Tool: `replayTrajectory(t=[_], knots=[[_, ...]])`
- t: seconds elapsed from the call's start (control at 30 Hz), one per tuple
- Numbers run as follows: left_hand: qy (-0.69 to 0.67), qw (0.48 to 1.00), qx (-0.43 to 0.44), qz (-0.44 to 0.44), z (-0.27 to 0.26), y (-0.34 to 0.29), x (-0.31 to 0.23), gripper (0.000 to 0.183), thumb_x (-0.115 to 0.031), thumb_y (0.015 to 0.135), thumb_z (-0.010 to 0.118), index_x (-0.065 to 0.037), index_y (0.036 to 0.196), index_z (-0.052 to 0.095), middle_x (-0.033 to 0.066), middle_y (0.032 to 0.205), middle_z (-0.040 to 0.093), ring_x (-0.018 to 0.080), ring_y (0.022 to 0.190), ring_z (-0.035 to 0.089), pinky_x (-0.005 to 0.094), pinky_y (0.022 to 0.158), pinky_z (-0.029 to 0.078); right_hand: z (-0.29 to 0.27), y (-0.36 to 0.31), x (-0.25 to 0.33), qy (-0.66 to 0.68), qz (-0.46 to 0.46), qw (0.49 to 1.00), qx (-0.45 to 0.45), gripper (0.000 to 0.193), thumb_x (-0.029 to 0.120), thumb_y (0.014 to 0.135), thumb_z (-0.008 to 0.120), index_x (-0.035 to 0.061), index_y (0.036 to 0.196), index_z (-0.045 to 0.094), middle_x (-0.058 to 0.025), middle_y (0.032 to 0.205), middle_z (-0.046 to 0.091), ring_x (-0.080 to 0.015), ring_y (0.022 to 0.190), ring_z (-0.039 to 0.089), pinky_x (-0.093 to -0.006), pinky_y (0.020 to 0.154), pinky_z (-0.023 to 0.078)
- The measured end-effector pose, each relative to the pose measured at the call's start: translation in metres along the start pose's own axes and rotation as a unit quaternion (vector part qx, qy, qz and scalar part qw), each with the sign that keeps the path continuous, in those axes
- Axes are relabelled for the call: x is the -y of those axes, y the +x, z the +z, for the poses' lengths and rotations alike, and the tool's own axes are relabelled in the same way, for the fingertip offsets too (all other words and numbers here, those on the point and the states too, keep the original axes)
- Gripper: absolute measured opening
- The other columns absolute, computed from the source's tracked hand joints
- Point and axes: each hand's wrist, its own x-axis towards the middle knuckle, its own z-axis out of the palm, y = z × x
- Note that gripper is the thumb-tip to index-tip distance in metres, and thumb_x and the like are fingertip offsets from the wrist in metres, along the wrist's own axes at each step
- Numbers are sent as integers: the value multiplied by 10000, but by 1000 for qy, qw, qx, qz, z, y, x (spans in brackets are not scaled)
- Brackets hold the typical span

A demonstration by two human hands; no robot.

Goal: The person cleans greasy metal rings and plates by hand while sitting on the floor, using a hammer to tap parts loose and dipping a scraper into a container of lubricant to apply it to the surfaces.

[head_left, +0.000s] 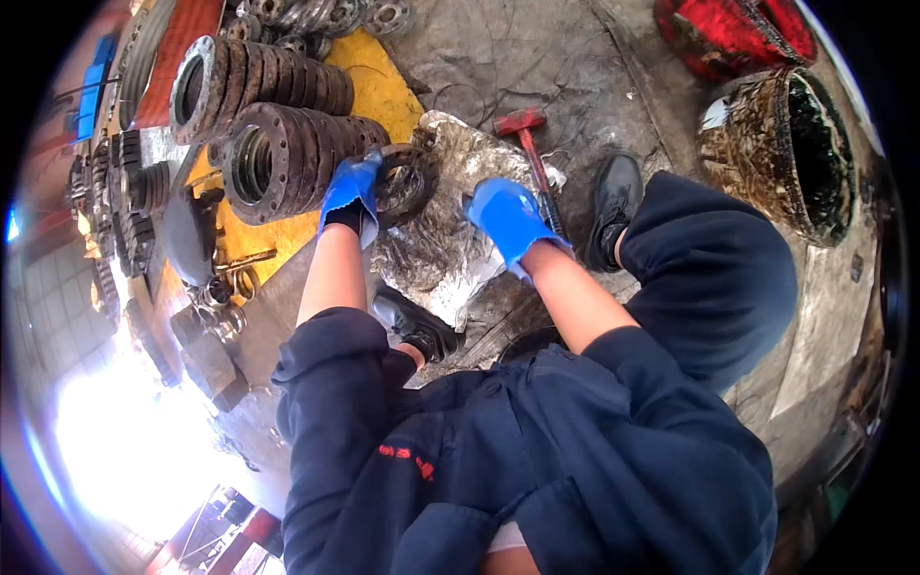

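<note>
My left hand (352, 192), in a blue glove, closes on the near-left rim of a dark, greasy metal ring flange (410, 184). The flange is tilted above a crumpled, dirt-stained silvery sheet (443, 233) on the floor between my feet. My right hand (513, 218), gloved in blue too, is closed over the right part of that sheet, apart from the flange. A small dark tip shows at its fingers; what it holds is hidden. A hammer (520, 123) with a red head lies just beyond my right hand, its handle running down beside the glove.
Rusty flanges stand in two rows (287, 158) at the left on a yellow board (379, 81). More metal rings (331, 17) lie behind them. To the right are a grimy open drum (767, 153) and a red container (733, 36). My black shoes (616, 196) flank the sheet.
</note>
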Motion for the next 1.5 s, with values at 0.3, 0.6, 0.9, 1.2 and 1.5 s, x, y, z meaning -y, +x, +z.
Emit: replayTrajectory(t=[0.3, 0.6, 0.9, 1.2, 1.5], knots=[[-27, 989, -98, 107, -13, -53, 71, 482, -387, 955, 664, -68, 1314, 613, 89, 1015, 701, 178, 869, 622, 326, 775, 509, 17, 8, -7, -118, -160, 980, 27, 349, 298, 900, 538, 45, 1018, 748, -211, 1045, 722, -385, 975, 703, -486, 868, 555], [-49, 952, -150, 261, -18, -50, 168, 456, -226, 961, 672, -79, 1380, 565, 51, 1154, 671, 165, 964, 604, 303, 861, 506, -24, 1, 34, -9, -83, 995, 54, 485, 473, 942, 517, 107, 1201, 701, -171, 1209, 692, -355, 1117, 666, -461, 964, 526], [-397, 885, -191, 149, 16, -88, 147, 406, -162, 973, 627, -51, 1360, 571, 67, 1217, 663, 199, 1035, 627, 335, 912, 504, -23, 1, 36, -73, -187, 977, 68, 436, 471, 910, 593, 165, 1205, 691, -157, 1149, 712, -353, 1054, 679, -464, 908, 541], [202, 948, -210, 131, -17, -30, 295, 380, -154, 1019, 493, -77, 1387, 545, 135, 1372, 613, 281, 1251, 582, 400, 1047, 473, -11, -4, 76, 29, -291, 956, 14, 462, 478, 962, 540, 222, 1338, 623, -133, 1228, 689, -359, 1085, 664, -435, 952, 532], [-306, 936, -93, 148, 6, -38, 259, 414, -264, 1073, 413, -55, 1404, 546, 134, 1362, 617, 277, 1210, 604, 384, 1044, 477, -2, -4, 69, 229, -175, 957, -36, 451, 428, 956, 599, 101, 1261, 655, -184, 1172, 697, -371, 1065, 667, -405, 920, 533]])
